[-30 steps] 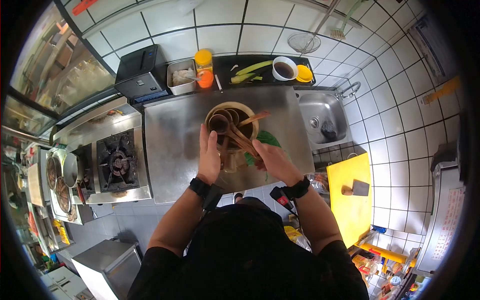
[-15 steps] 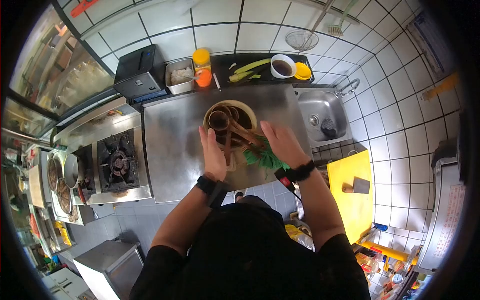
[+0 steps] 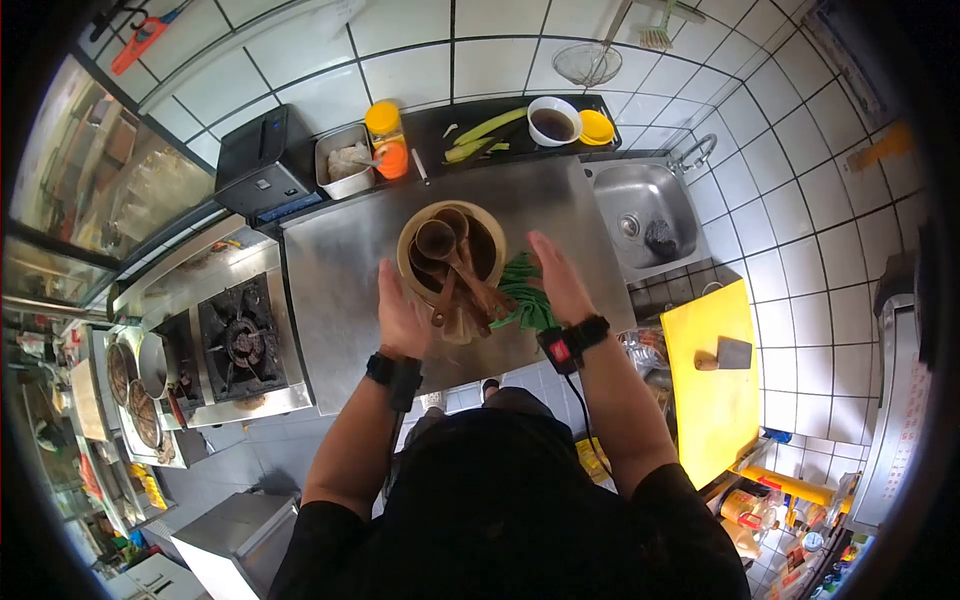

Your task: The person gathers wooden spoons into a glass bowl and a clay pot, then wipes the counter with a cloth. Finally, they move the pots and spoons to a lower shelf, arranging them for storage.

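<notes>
Head camera, looking down over a kitchen: a person's two bare hands reach over a brushed-metal surface (image 3: 335,310). Between them, just beyond the fingertips, a round, pale-rimmed pot (image 3: 403,245) stands on the surface. Several brown ladles (image 3: 437,240) rest in it, cups inside and handles leaning over the near rim toward the person.

The left hand (image 3: 403,315) is near the pot's left side, its fingers straight, close together and pointing away from the body. The right hand (image 3: 562,285) is on the other side, also with straight fingers held close together. The palms face each other, and neither hand grips anything. A crumpled green bundle (image 3: 530,305), cloth-like, lies just beside the right hand; whether they touch is hard to tell.

Along the back, from left to right, are a black appliance (image 3: 270,165), a metal container (image 3: 322,165) of whitish contents, a yellow-lidded jar (image 3: 382,117), green stalks (image 3: 490,127) and a white bowl (image 3: 532,118) of dark liquid. A gas burner (image 3: 245,342) is at left. At right are a sink (image 3: 620,205) and, nearer the person, a yellow board (image 3: 710,430) carrying a cleaver (image 3: 735,354).
</notes>
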A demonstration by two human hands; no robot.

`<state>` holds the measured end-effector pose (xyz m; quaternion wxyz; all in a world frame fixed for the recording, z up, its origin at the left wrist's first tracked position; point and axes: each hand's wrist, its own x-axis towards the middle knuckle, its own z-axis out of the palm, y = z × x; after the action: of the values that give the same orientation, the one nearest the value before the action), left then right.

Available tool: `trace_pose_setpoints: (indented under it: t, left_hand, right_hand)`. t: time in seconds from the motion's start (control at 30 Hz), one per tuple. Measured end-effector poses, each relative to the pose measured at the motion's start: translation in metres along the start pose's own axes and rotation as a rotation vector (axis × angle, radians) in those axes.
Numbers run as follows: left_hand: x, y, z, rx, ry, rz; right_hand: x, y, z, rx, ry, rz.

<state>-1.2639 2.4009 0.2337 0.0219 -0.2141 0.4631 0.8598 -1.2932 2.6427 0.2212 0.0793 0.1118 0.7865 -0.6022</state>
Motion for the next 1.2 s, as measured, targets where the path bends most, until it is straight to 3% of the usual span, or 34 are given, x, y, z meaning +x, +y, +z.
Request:
trace_pose_setpoints:
  t: [0.07, 0.1, 0.17, 0.3, 0.37, 0.4, 0.47, 0.6, 0.67, 0.8, 0.93, 1.0, 1.03, 1.1, 1.2]
  left_hand:
    - [0.023, -0.014, -0.019, 0.038, 0.096, -0.151]
    - [0.033, -0.021, -0.029, 0.047, 0.090, -0.157]
    - [0.048, -0.031, -0.051, 0.058, -0.055, -0.320]
    - [0.052, -0.036, -0.060, 0.017, -0.195, -0.448]
    - [0.046, -0.027, -0.057, 0.079, -0.235, -0.475]
    - [0.048, -0.029, -0.060, 0.091, -0.240, -0.497]
    - [0.048, -0.024, -0.049, 0.119, -0.259, -0.505]
    - [0.058, -0.025, -0.065, 0.090, -0.353, -0.536]
    - [0.055, -0.026, -0.074, 0.049, -0.327, -0.548]
    - [0.040, -0.018, -0.094, -0.040, -0.320, -0.527]
    - [0.039, -0.019, -0.145, -0.127, -0.397, -0.456]
    - [0.048, -0.029, -0.183, -0.225, -0.425, -0.532]
    - [0.050, -0.035, -0.200, 0.063, -0.399, -0.364]
    - [0.055, -0.040, -0.218, 0.356, -0.378, -0.199]
    - [0.068, -0.029, -0.253, -0.090, -0.461, -0.582]
  right_hand:
    - [0.013, 0.010, 0.011, 0.434, -0.200, 0.365]
    - [0.024, 0.025, 0.019, 0.443, -0.191, 0.367]
    - [0.041, 0.048, 0.037, 0.596, -0.431, 0.413]
    - [0.025, 0.006, 0.047, 0.672, -0.340, 0.364]
    - [0.042, 0.035, 0.060, 0.734, -0.385, 0.114]
    - [0.049, 0.048, 0.066, 0.735, -0.334, 0.109]
    - [0.060, 0.063, 0.075, 0.855, -0.434, 0.214]
    - [0.036, 0.033, 0.070, 0.718, -0.264, 0.211]
    - [0.035, 0.039, 0.080, 0.835, -0.336, 0.082]
    - [0.003, 0.051, 0.106, 0.934, -0.267, 0.068]
    - [-0.018, 0.078, 0.142, 0.783, -0.148, 0.037]
    - [-0.043, 0.065, 0.149, 0.644, -0.050, 0.065]
    - [-0.050, 0.074, 0.156, 0.296, -0.004, -0.121]
    - [-0.059, 0.076, 0.163, 0.167, 0.000, -0.126]
    - [-0.059, 0.084, 0.180, 0.006, 0.033, -0.118]
